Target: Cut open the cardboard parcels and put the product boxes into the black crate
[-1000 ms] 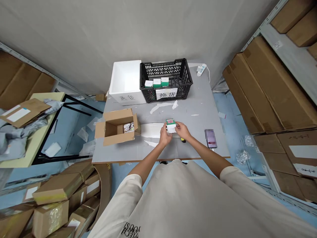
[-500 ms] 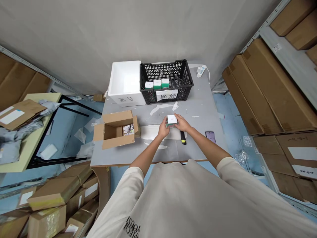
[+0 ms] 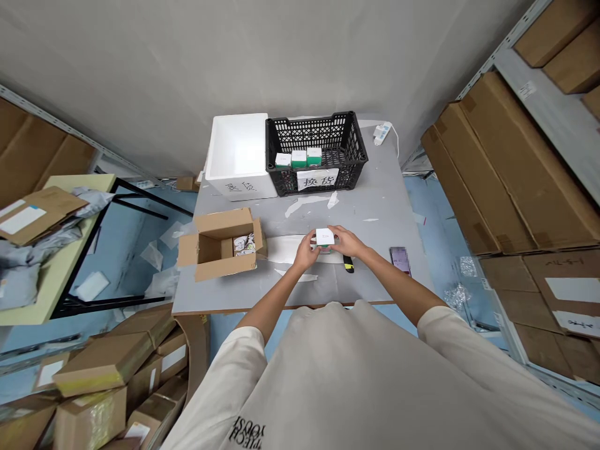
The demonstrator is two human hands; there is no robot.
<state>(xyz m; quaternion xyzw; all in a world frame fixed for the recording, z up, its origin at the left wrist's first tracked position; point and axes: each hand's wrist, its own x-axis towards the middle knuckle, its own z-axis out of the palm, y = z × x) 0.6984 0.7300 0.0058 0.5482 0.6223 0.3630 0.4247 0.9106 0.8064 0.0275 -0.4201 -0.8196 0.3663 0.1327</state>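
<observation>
Both my hands hold a small white-and-green box (image 3: pixel 325 237) over the middle of the grey table (image 3: pixel 375 187). My left hand (image 3: pixel 305 252) grips its left side and my right hand (image 3: pixel 345 240) grips its right side, fingers curled round it. The box's white face points up. A white sheet (image 3: pixel 285 247) lies on the table under and left of the box. A black-and-yellow knife (image 3: pixel 347 264) lies just right of my right hand.
An open cardboard box (image 3: pixel 220 245) with crumpled paper sits at left. A white foam box (image 3: pixel 238 156) and a black crate (image 3: pixel 315 152) holding three small boxes stand at the back. A phone (image 3: pixel 400 259) lies at right. Cartons fill the side shelves and floor.
The small box was turned from green side up to white side up, lifted away from me, then drawn back a little. Both hands stayed on it.
</observation>
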